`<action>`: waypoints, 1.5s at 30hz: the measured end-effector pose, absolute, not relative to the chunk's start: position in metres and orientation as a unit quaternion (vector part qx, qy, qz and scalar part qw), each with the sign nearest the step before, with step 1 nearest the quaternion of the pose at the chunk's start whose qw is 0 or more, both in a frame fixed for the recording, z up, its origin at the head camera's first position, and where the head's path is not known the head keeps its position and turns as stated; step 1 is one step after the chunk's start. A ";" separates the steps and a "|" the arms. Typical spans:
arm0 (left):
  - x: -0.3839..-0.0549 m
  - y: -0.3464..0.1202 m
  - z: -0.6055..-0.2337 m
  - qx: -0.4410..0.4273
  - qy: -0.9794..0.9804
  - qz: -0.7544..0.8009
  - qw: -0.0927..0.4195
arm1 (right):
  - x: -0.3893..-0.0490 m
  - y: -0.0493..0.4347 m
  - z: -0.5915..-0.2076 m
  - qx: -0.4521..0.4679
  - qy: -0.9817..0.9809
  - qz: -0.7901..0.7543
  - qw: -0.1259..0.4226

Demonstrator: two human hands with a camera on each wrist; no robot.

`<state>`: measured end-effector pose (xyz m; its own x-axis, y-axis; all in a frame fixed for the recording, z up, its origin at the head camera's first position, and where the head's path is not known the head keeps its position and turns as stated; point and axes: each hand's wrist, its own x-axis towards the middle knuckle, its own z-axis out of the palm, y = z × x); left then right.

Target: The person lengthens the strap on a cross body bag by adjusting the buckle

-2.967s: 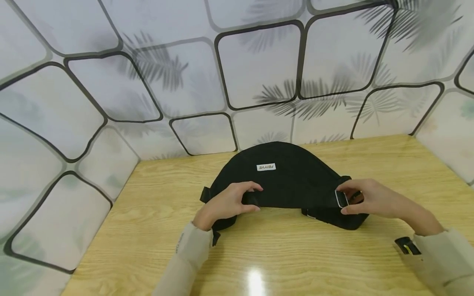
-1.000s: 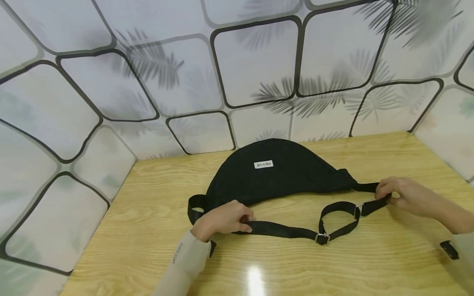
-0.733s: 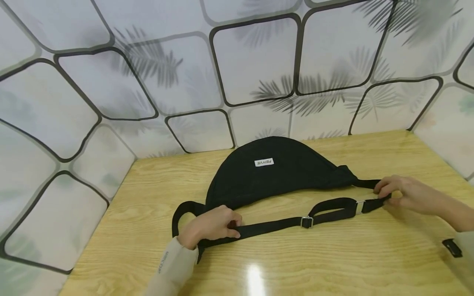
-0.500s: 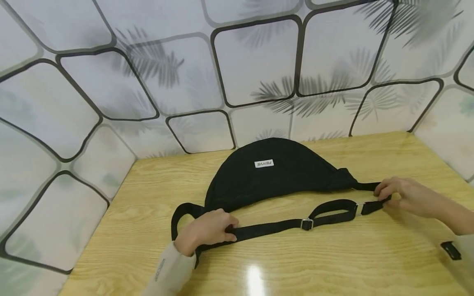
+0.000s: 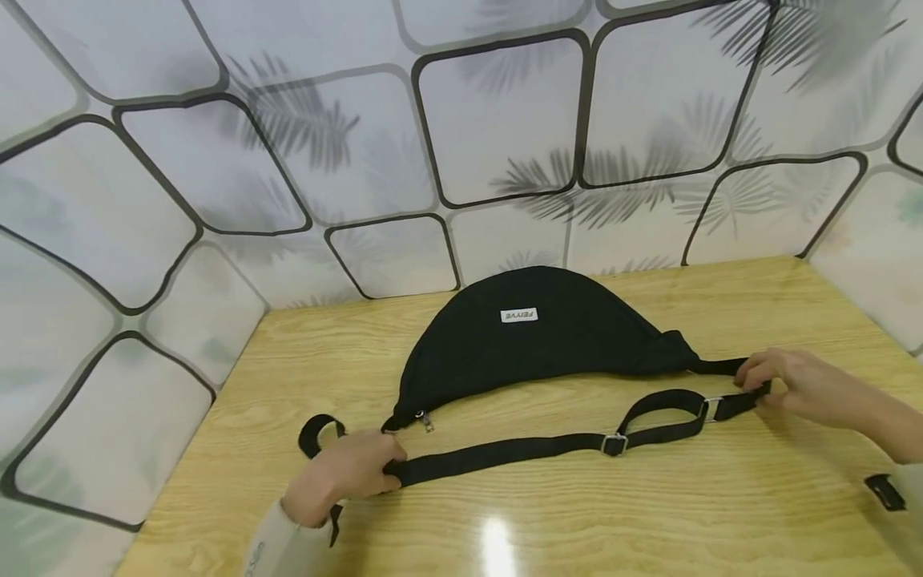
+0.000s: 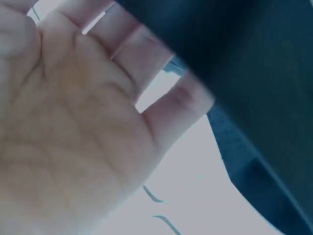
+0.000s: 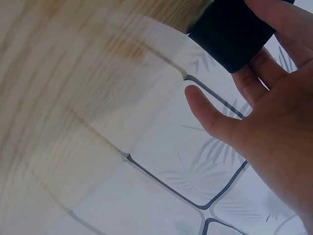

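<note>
A black waist bag (image 5: 534, 336) with a small white label lies flat on the wooden table, its curved side toward the wall. Its black strap (image 5: 497, 458) runs along the near side, with a metal slider and a ring making a loop toward the right. My left hand (image 5: 349, 469) grips the strap's left part, beside a small curl of webbing. At the far right my right hand (image 5: 800, 385) pinches the strap where it doubles back; the right wrist view shows black webbing (image 7: 232, 34) between thumb and fingers. In the left wrist view, dark webbing (image 6: 254, 73) crosses the fingertips.
A patterned wall covering (image 5: 505, 120) rises behind the table and along both sides. The wooden table (image 5: 613, 521) extends in front of the bag. A zipper pull (image 5: 425, 421) hangs at the bag's left corner.
Three seconds ago the strap was bunched against the bag. Both hands have since spread apart, drawing it out. Lately the left hand moved further left and nearer, baring the zipper pull; the right barely moved.
</note>
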<state>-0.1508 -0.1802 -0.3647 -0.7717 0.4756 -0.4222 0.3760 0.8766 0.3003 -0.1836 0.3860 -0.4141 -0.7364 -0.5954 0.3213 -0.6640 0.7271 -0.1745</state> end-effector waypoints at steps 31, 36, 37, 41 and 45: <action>-0.186 -0.274 -0.374 0.119 0.962 0.183 0.163 | -0.167 0.399 -0.416 0.273 -0.945 0.173 0.041; -0.182 -0.276 -0.372 0.124 0.958 0.193 0.173 | -0.167 0.403 -0.419 0.301 -0.932 0.198 0.029; -0.182 -0.276 -0.372 0.129 0.956 0.197 0.177 | -0.167 0.404 -0.420 0.309 -0.927 0.209 0.023; -0.178 -0.275 -0.371 0.141 0.954 0.185 0.187 | -0.165 0.409 -0.424 0.375 -0.886 0.272 -0.016; -0.170 -0.269 -0.373 0.145 0.960 0.140 0.193 | -0.161 0.410 -0.429 0.446 -0.846 0.292 -0.019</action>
<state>-0.1700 -0.2685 -0.3726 -0.8838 0.3320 -0.3297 0.2244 0.9191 0.3240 -0.1605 0.4099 -0.4288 -0.6015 -0.7657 0.2276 -0.7430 0.4316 -0.5114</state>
